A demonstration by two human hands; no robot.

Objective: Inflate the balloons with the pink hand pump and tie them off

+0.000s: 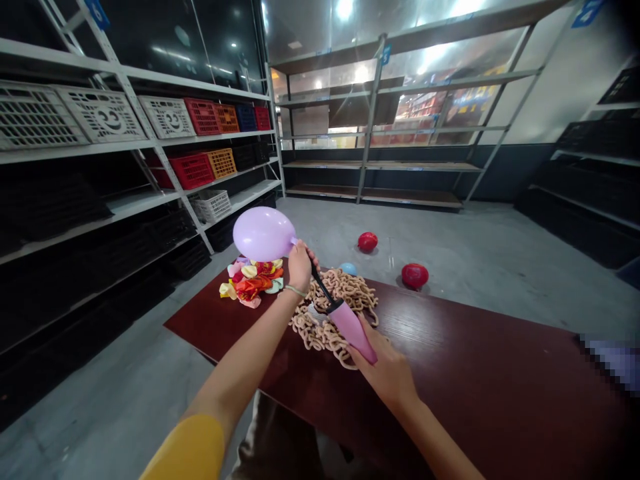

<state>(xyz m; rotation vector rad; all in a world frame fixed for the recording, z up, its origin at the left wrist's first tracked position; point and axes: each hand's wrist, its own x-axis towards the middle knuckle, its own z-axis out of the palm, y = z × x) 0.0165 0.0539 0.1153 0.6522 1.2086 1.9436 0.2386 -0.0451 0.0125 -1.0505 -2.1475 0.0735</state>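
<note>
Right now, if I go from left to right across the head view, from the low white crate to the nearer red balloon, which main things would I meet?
Low white crate → purple balloon → left hand → pump → nearer red balloon.

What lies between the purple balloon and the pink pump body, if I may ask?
In the head view, the left hand and the black rod lie between the purple balloon and the pink pump body.

The left hand (pixel 301 265) hides the mouth of the lilac balloon (pixel 264 233); the light-blue object (pixel 349 269) beyond the beige pile (pixel 355 287) is partly hidden; the pixelated thing (pixel 617 360) is unreadable.
</note>
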